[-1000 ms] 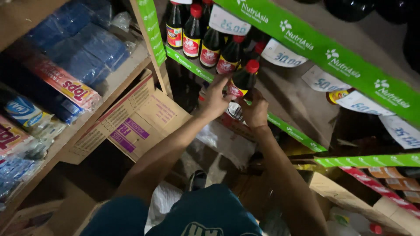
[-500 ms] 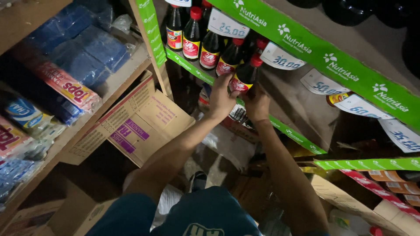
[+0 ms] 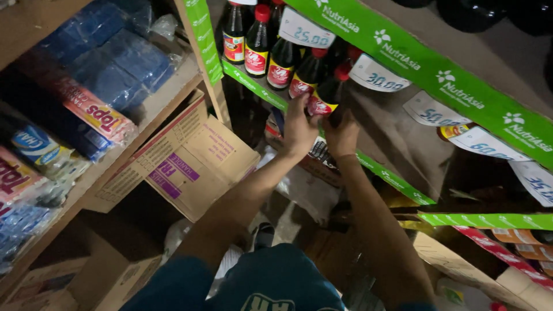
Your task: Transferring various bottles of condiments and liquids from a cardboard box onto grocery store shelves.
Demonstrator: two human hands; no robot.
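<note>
Both hands, left hand (image 3: 299,128) and right hand (image 3: 342,133), have risen, clamped around a dark bottle (image 3: 327,97), now level with the shelf (image 3: 256,86) row.

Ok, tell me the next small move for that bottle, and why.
Probably ease the dark bottle upright into the shelf row. Both the left hand and right hand hold its lower part, it leans beside the other red-capped bottles, and it looks not yet seated on the shelf.

A dark bottle (image 3: 327,95) with red cap and red-yellow label leans tilted at upper centre, on the green-edged shelf.
</note>
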